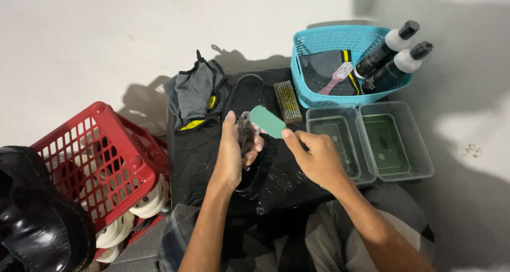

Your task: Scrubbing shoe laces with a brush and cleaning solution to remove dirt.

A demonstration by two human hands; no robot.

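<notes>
The left hand [234, 152] rises from the 6 o'clock edge with the forearm nearly vertical, palm turned toward 3 o'clock, its fingers wrapped shut around a small dark object [246, 135] that is too shadowed to tell its kind; it sits at the centre of the view over a wet black work mat [202, 166]. The right hand [317, 158] comes in from 5 o'clock, forearm slanting up toward 11 o'clock, fingers closed on the handle of a green-backed oval brush [268, 121] whose head points toward 10 o'clock and meets the dark object. The two hands sit close together, just apart. At 12 o'clock on the mat lies one rectangular wooden brush with yellowish bristles [287, 101]. At 11 o'clock one crumpled grey cloth with yellow trim [197, 96] rests on the mat's corner. At 1 o'clock stands one turquoise plastic basket [324, 44], holding one pink toothbrush [337, 77] and two black bottles with white necks and black caps [396, 55] leaning on its rim. At 3 o'clock two clear rectangular plastic tubs [369, 144] sit side by side, touching, each with greenish liquid. At 8 o'clock is one red plastic crate [93, 160], and at 7 o'clock one shiny black shoe [37, 213].
</notes>
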